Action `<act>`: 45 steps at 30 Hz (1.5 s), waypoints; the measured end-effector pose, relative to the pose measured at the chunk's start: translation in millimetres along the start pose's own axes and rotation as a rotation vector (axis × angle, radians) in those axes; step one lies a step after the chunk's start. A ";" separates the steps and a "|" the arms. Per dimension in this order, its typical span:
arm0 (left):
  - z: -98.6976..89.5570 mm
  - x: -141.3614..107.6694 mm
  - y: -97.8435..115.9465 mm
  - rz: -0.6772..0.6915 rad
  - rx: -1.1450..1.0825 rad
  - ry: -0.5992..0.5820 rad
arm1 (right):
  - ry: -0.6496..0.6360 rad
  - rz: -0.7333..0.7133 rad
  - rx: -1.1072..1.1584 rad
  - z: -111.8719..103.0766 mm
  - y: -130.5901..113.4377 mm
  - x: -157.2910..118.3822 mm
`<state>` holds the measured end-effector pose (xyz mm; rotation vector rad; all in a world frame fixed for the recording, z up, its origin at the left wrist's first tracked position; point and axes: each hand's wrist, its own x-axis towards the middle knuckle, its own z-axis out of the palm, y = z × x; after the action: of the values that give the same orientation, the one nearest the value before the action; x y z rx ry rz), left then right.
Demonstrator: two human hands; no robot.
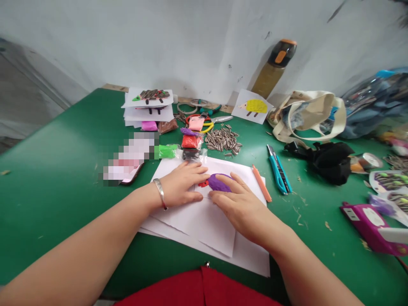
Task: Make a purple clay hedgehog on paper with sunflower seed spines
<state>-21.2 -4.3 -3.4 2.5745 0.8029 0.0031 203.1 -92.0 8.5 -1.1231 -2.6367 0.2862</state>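
Note:
My left hand (182, 183) lies flat with fingers stretched out on a white paper sheet (210, 225), its fingertips beside a small red clay piece (203, 183). Touching that red piece is a flattened purple clay shape (219, 182) on the same paper. Over the purple clay rests my right hand (234, 197), fingers apart, covering part of it. Just behind my hands are packets of clay: black (190, 154), red (190, 141) and green (168, 151). An orange clay tool (262, 183) sits on the right edge of the paper stack.
Sunflower seeds (224, 140) are heaped beyond the paper, near scissors (222, 119). A blue utility knife (279, 170) lies to the right, with a purple power strip (372, 227) farther over. A phone (130, 157) is at left. Paper hedgehog pictures (148, 98) and a bottle (276, 68) stand behind.

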 end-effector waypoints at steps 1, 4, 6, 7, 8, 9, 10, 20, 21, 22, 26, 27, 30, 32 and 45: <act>0.3 -0.1 -0.3 0.001 0.003 0.004 | -0.008 0.010 -0.005 0.4 0.6 0.0; 0.9 -0.4 -0.7 -0.002 0.007 0.009 | -0.024 0.053 -0.022 2.1 3.7 -1.0; 1.1 -0.3 -0.6 0.000 0.008 0.002 | -0.025 0.068 -0.023 3.6 5.8 -1.9; 1.2 -0.2 -0.5 0.001 0.009 -0.001 | -0.022 0.068 -0.019 4.6 6.7 -2.1; 1.2 -0.2 -0.5 0.001 0.009 -0.002 | -0.015 0.064 -0.013 5.8 7.5 -2.0; 1.2 -0.1 -0.5 0.001 0.009 -0.002 | -0.002 0.060 -0.008 7.3 8.1 -1.6; 1.2 0.0 -0.5 0.001 0.008 0.000 | 0.008 0.056 -0.005 9.0 8.6 -0.9; -0.2 0.9 1.6 0.015 0.008 0.007 | 0.028 0.101 -0.053 16.8 4.8 5.5; 0.1 0.8 1.5 0.015 0.009 0.008 | 0.027 0.106 -0.047 16.6 4.9 5.3; 0.3 0.8 1.3 0.013 0.010 0.009 | 0.026 0.109 -0.039 16.6 5.3 5.2; 0.0 0.6 1.2 0.007 0.005 0.004 | 0.038 0.101 -0.019 17.8 7.2 5.5; -0.3 0.6 1.3 0.013 0.005 0.005 | 0.046 0.099 -0.023 18.4 7.4 5.7; -1.0 0.5 1.9 0.029 0.013 0.014 | 0.062 0.104 -0.045 20.4 7.0 6.0; -1.3 0.3 2.3 0.021 0.018 0.013 | 0.055 0.114 -0.054 21.2 6.5 5.9; -0.3 1.3 0.9 0.020 -0.005 0.022 | 0.164 0.273 0.019 24.2 22.6 17.2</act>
<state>-19.7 -4.1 -2.9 2.5815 0.7838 0.0391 199.4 -65.9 -18.0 -1.4359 -2.3352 0.2580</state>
